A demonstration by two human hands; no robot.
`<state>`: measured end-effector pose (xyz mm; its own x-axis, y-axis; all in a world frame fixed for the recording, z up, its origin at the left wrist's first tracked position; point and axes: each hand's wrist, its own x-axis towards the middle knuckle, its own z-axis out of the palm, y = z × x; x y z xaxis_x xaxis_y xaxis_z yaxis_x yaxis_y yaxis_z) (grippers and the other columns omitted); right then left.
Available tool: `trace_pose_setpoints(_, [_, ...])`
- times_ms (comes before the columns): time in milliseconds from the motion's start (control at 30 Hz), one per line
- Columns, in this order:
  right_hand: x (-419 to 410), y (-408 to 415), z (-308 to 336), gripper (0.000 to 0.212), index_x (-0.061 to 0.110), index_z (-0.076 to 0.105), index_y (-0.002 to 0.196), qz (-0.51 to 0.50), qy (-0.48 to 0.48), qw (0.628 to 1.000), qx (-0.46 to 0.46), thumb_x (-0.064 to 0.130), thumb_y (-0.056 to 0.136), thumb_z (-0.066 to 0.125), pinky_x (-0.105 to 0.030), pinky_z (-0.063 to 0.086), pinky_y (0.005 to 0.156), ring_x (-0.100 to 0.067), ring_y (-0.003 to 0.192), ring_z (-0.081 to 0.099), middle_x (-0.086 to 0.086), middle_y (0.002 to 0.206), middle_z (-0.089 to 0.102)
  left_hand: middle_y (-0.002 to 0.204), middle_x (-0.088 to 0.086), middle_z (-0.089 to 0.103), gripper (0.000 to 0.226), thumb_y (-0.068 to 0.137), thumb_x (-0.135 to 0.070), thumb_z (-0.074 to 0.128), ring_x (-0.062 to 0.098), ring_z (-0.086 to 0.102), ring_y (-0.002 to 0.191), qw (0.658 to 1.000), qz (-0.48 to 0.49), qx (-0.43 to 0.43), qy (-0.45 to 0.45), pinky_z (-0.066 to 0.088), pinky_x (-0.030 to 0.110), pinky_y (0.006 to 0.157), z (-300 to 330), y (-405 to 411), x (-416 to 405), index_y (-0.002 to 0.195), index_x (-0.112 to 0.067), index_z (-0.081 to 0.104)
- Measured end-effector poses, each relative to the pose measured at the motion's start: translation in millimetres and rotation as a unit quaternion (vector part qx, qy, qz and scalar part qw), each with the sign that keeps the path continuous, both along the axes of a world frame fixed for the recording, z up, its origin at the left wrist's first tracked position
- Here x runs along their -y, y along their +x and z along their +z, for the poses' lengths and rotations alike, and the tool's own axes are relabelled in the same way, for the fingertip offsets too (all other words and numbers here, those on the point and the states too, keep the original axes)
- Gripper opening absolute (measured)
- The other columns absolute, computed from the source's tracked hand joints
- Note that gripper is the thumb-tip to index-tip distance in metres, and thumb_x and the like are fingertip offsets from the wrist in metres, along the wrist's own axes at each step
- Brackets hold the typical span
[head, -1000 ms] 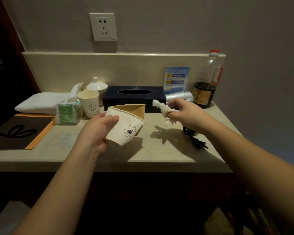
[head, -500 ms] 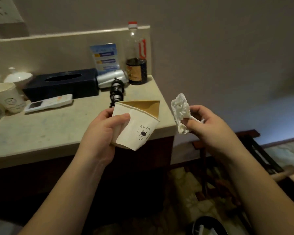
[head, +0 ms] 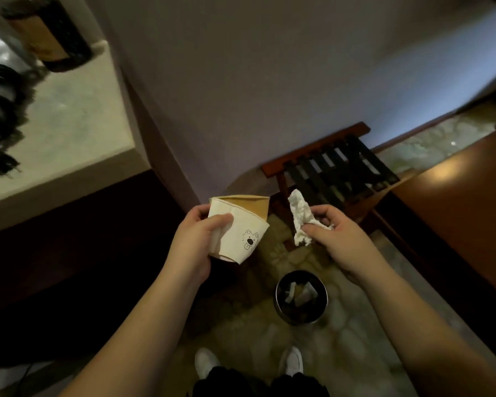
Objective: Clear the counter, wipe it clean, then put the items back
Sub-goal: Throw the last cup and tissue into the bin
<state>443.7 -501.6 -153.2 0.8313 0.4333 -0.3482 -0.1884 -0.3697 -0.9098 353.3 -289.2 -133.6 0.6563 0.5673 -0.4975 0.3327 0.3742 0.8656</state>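
A: Where's the cup (head: 236,229)?
B: Up above the bin (head: 300,300) and a little toward the counter (head: 78,121), squashed flat-sided, mouth tipped up. The left hand (head: 196,239) is wrapped around its side, thumb across the front.
A: And the tissue (head: 299,220)?
B: Crumpled, pinched in the right hand (head: 331,234), also above the bin, on the side toward the rack (head: 335,164).
A: Why hold both there?
B: My guess is they're rubbish from the counter, carried out over the bin so they fall straight in. The bin already has scraps inside. The bottle (head: 49,32) sits on the counter, well away from the bin.
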Motion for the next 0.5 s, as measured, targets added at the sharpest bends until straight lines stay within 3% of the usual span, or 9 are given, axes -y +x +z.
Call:
trace_pose_setpoints(67, [18, 0, -31, 0.024, 0.035, 0.059, 0.106, -0.018, -0.031, 0.999, -0.015, 0.032, 0.084, 0.068, -0.031, 0.051, 0.078, -0.011, 0.088, 0.064, 0.009, 0.099, 0.066, 0.098, 0.013, 0.07, 0.028, 0.083, -0.005, 0.067, 0.03, 0.07, 0.082, 0.999, -0.017, -0.036, -0.011, 0.054, 0.038, 0.06, -27, 8, 15, 0.109, -0.012, 0.058])
trace_pose_setpoints(200, [47, -3, -87, 0.022, 0.032, 0.057, 0.108, -0.045, -0.103, 0.992, -0.053, 0.029, 0.087, 0.063, -0.022, 0.044, 0.069, -0.006, 0.088, 0.059, 0.014, 0.102, 0.061, 0.101, 0.01, 0.069, 0.024, 0.085, -0.008, 0.067, 0.03, 0.067, 0.086, 0.992, -0.063, -0.104, -0.028, 0.053, 0.039, 0.064, -86, 20, 41, 0.105, -0.017, 0.057])
trace_pose_setpoints(400, [73, -15, -172, 0.027, 0.02, 0.053, 0.119, -0.045, -0.196, 0.971, -0.133, 0.02, 0.093, 0.055, -0.017, 0.041, 0.063, -0.009, 0.082, 0.055, 0.0, 0.113, 0.059, 0.106, 0.013, 0.066, 0.029, 0.083, -0.009, 0.069, 0.033, 0.065, 0.091, 0.968, -0.113, -0.218, -0.055, 0.054, 0.04, 0.069, -177, 28, 62, 0.108, -0.015, 0.056])
trace_pose_setpoints(500, [76, -18, -213, 0.035, 0.018, 0.05, 0.126, -0.039, -0.244, 0.955, -0.165, 0.019, 0.091, 0.054, -0.022, 0.039, 0.06, -0.012, 0.082, 0.055, -0.001, 0.119, 0.057, 0.111, 0.014, 0.064, 0.03, 0.083, -0.011, 0.07, 0.034, 0.064, 0.094, 0.948, -0.152, -0.274, -0.052, 0.052, 0.038, 0.067, -223, 35, 67, 0.108, -0.016, 0.055])
